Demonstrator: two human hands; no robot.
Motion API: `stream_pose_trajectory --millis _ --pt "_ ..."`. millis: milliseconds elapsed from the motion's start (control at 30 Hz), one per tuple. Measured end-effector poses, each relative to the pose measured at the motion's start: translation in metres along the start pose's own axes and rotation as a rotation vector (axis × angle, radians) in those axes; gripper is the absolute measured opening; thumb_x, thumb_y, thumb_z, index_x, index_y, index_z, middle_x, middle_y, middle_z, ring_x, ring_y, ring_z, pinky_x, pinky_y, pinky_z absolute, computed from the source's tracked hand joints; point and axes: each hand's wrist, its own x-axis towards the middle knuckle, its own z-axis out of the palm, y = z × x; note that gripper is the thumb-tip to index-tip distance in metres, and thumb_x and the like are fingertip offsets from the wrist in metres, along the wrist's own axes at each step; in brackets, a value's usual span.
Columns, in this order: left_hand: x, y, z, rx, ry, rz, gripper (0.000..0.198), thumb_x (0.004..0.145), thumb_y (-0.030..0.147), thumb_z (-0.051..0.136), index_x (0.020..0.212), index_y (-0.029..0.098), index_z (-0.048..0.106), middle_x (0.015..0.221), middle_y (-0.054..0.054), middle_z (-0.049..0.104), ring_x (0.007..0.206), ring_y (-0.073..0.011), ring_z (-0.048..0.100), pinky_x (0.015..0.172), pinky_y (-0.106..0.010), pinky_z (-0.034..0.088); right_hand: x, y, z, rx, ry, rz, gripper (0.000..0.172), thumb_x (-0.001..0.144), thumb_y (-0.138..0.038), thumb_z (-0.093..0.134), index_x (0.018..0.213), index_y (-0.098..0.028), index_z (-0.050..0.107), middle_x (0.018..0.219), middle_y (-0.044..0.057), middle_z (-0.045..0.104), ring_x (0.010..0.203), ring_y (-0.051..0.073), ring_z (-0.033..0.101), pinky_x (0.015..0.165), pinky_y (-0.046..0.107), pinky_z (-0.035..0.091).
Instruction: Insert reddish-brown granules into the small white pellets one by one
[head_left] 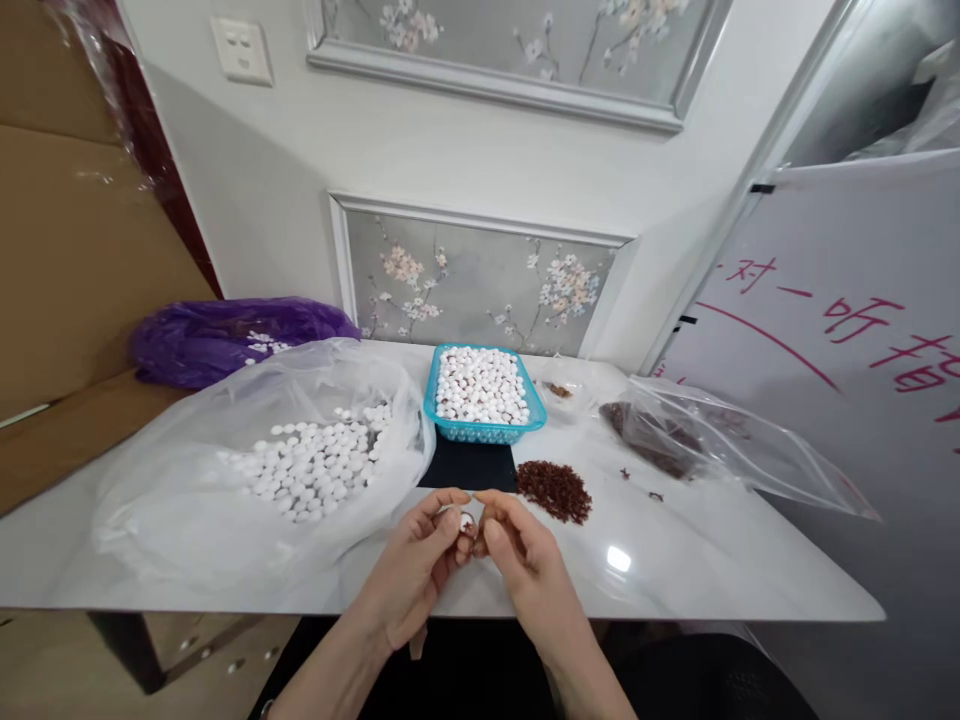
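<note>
White and rounded, a small ball (466, 520) with a reddish-brown star-shaped mark on its face sits at the lower centre of the head view, pinched between the thumb and fingers of the left hand (421, 552). Those fingers hide part of it. Close beside, the right hand (523, 550) has its thumb and fingers bent inward; whether they grip anything, I cannot tell. Just above the right hand lies a heap of reddish-brown pieces (555, 490) on the white tabletop (675, 570). At centre, a turquoise plastic basket (487, 434) brims with white balls, a dark mat (472, 466) between it and the hands. A translucent bag (172, 500) of similar balls spreads across the left, near a purple plastic bag (180, 345); a clear zip bag (780, 450) with dark brown contents lies at right.
</note>
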Motion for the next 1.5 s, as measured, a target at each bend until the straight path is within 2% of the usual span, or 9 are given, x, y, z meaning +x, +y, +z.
stream_pose_trajectory --millis 67,167,300,600,800,1133,1367,1500 --pt "-0.001 0.000 0.000 0.008 0.017 -0.012 0.017 0.079 0.024 0.064 0.094 0.018 0.058 0.068 0.002 0.057 0.058 -0.0047 0.047 0.063 -0.018 0.041 -0.001 -0.002 -0.004 -0.051 -0.065 -0.034 0.024 0.091 -0.028 0.045 0.110 -0.021 0.058 0.086 0.003 0.055 0.076 0.015 0.057 0.071 0.028 0.047" --pt "0.000 0.000 0.000 0.050 0.033 -0.010 0.022 0.078 0.025 0.065 0.096 0.019 0.055 0.066 0.003 0.056 0.058 -0.0053 0.048 0.062 -0.018 0.041 -0.002 -0.005 -0.007 -0.163 -0.105 -0.067 0.023 0.091 -0.025 0.045 0.104 -0.022 0.064 0.085 0.003 0.054 0.079 0.016 0.056 0.072 0.028 0.046" --pt "0.000 -0.001 0.001 0.108 0.023 0.026 0.025 0.076 0.025 0.067 0.096 0.019 0.054 0.060 0.006 0.052 0.057 -0.0060 0.046 0.060 -0.019 0.039 -0.001 -0.009 -0.008 -0.226 -0.093 -0.056 0.023 0.091 -0.022 0.045 0.096 -0.021 0.067 0.080 0.002 0.053 0.075 0.015 0.054 0.068 0.026 0.045" --pt "-0.001 -0.001 0.003 0.176 0.022 0.059 0.027 0.073 0.026 0.068 0.095 0.020 0.053 0.061 0.005 0.053 0.058 -0.0078 0.046 0.061 -0.021 0.038 -0.002 -0.010 -0.005 -0.202 -0.039 -0.064 0.022 0.088 -0.015 0.046 0.094 -0.020 0.067 0.079 0.002 0.054 0.073 0.015 0.057 0.068 0.026 0.047" --pt "0.000 -0.002 0.003 0.246 0.022 0.089 0.027 0.073 0.026 0.068 0.095 0.021 0.054 0.062 0.005 0.056 0.058 -0.0085 0.046 0.060 -0.021 0.037 -0.003 -0.005 -0.005 -0.271 -0.014 -0.067 0.021 0.088 -0.013 0.044 0.087 -0.018 0.065 0.081 0.003 0.055 0.072 0.015 0.057 0.066 0.025 0.046" --pt "0.000 -0.002 0.005 0.322 0.066 0.107 0.024 0.072 0.026 0.068 0.092 0.019 0.056 0.063 0.004 0.056 0.060 -0.0101 0.047 0.061 -0.022 0.038 -0.001 -0.003 0.001 -0.408 0.061 -0.142 0.024 0.086 -0.009 0.039 0.077 -0.018 0.060 0.078 0.003 0.055 0.070 0.015 0.053 0.065 0.026 0.043" --pt "0.001 -0.001 0.006 0.277 0.096 0.089 0.020 0.071 0.026 0.070 0.086 0.019 0.058 0.063 0.004 0.055 0.060 -0.0095 0.048 0.061 -0.021 0.038 0.000 0.004 0.003 -0.367 0.107 -0.170 0.023 0.087 -0.011 0.041 0.083 -0.018 0.063 0.080 0.004 0.056 0.071 0.015 0.055 0.067 0.027 0.045" --pt "0.002 -0.001 0.004 0.215 0.070 0.065 0.021 0.072 0.030 0.069 0.086 0.019 0.059 0.064 0.004 0.056 0.059 -0.0090 0.047 0.062 -0.022 0.038 0.000 0.000 -0.003 -0.208 0.016 -0.127 0.022 0.089 -0.017 0.044 0.093 -0.020 0.066 0.080 0.003 0.056 0.071 0.014 0.057 0.066 0.025 0.047"
